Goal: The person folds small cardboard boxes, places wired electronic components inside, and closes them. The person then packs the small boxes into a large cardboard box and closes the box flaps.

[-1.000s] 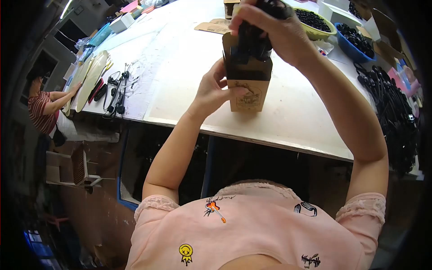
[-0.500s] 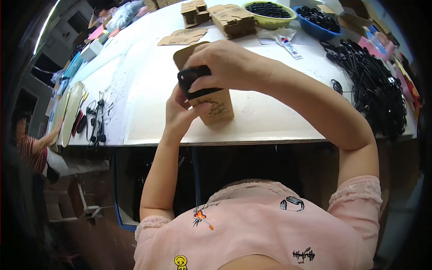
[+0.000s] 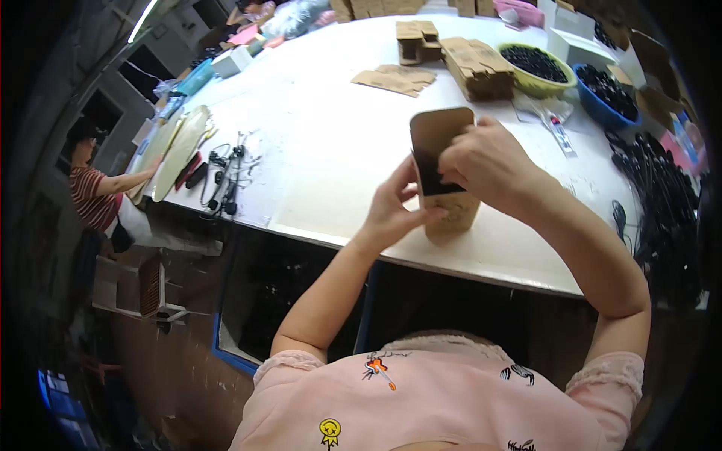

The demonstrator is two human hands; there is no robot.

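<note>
A brown cardboard box [image 3: 451, 219] with a dark print on its front stands upright on the white table, its tall top flap [image 3: 440, 135] raised at the back. My left hand [image 3: 398, 207] is closed around the box's left side, thumb across the front. Over the open top, my right hand [image 3: 481, 161] has its fingers curled at the mouth, near the right edge of the flap. What those fingers pinch, if anything, is hidden. The inside of the box looks dark, and I cannot make out its contents.
Flattened cardboard boxes [image 3: 395, 79] and a stack of folded boxes [image 3: 477, 68] lie behind. Beyond are a yellow basin [image 3: 538, 86] and a blue basin [image 3: 608, 120] of black parts. Black cables [image 3: 665, 210] pile at right. A co-worker [image 3: 98, 192] works at left.
The black object that my right hand held over the box is no longer visible as a separate thing. My right hand now sits at the box's mouth. The view has swung left.
</note>
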